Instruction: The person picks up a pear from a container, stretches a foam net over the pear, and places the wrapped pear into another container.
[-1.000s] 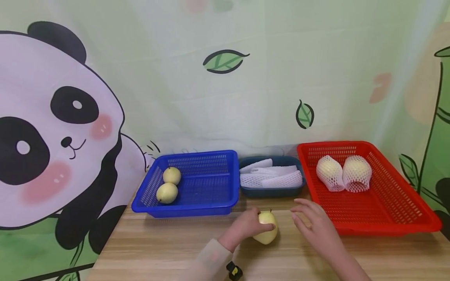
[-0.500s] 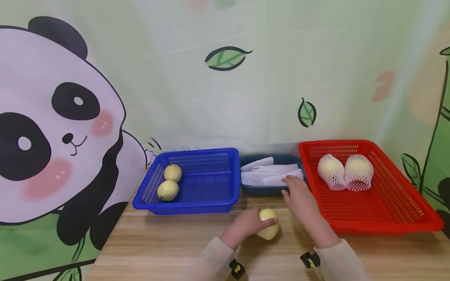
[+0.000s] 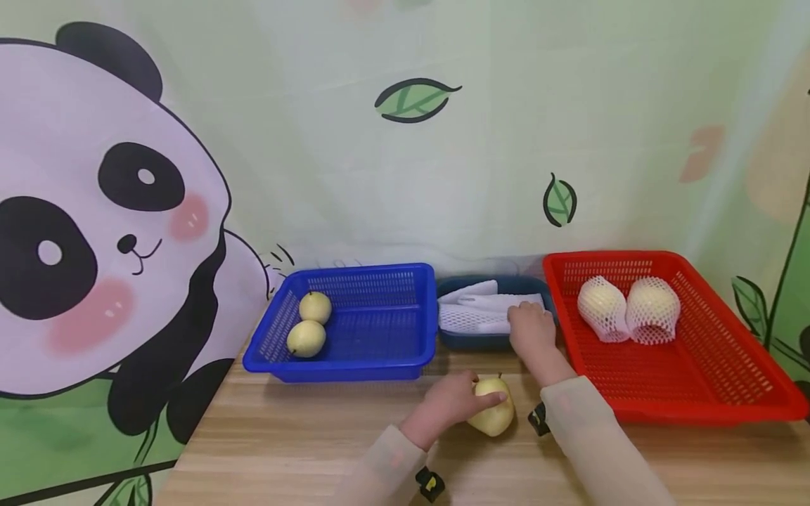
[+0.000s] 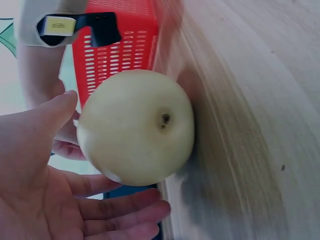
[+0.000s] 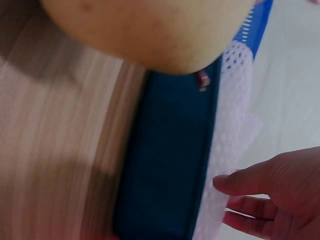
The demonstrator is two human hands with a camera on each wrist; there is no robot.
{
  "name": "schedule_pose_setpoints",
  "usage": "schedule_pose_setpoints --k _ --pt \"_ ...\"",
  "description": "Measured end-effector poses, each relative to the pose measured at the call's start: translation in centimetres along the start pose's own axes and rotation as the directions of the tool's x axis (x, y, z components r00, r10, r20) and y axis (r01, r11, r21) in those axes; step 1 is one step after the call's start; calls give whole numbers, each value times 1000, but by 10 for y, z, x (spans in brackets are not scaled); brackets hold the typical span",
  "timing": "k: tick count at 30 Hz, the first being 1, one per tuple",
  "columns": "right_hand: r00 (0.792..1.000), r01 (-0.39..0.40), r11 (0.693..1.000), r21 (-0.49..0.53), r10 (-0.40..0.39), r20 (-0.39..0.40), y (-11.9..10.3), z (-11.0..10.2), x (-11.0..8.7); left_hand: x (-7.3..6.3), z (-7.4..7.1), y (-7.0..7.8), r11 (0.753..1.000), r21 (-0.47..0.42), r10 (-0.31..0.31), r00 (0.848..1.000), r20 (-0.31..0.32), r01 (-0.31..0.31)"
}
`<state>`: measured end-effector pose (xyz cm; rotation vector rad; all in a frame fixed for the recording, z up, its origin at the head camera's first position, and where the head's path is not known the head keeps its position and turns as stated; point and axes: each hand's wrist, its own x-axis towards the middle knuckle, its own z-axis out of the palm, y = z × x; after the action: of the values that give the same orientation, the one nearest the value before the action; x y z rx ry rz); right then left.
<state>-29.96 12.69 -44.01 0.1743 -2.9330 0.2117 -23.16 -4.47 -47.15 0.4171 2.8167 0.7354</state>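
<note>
On the wooden table, my left hand (image 3: 451, 402) holds a yellow pear (image 3: 496, 416), thumb on its near side and fingers behind. The left wrist view shows the round end of this pear (image 4: 132, 130) between thumb and fingers. My right hand (image 3: 531, 330) is at the teal basket (image 3: 471, 342), over the right end of the white foam fruit nets (image 3: 471, 320). Seen from the right wrist, the thumb presses on a foam net (image 5: 212, 195) and the other fingers lie beyond it, pinching its edge; the fingertips are partly hidden.
A blue basket (image 3: 380, 369) on the left holds two bare pears (image 3: 306, 339). To the right stands a red basket (image 3: 671, 411) with two net-wrapped pears (image 3: 653, 309). A panda-printed cloth (image 3: 481, 140) hangs behind the table.
My right hand has moved forward and left from beside the pear to the foam nets, and its fingers have closed down there. The left hand stays at the pear. The view has shifted slightly.
</note>
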Motion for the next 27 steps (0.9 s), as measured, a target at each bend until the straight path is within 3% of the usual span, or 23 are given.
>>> schedule_pose_setpoints --k 5,12,19,27 --pt "1000 -17 1000 -21 17 4 4 -1 2 -1 -6 2 997 9 81 997 -6 -81" --pt "999 -15 1000 11 16 -51 4 -15 6 -2 -16 0 982 -36 183 983 -21 -183" --pt "999 -20 1000 -1 20 -34 9 -31 11 -1 -17 -9 975 -89 199 980 -28 -201" --pt "996 -8 1000 29 10 -85 8 -45 14 1 -21 -14 977 -97 182 980 -81 -190"
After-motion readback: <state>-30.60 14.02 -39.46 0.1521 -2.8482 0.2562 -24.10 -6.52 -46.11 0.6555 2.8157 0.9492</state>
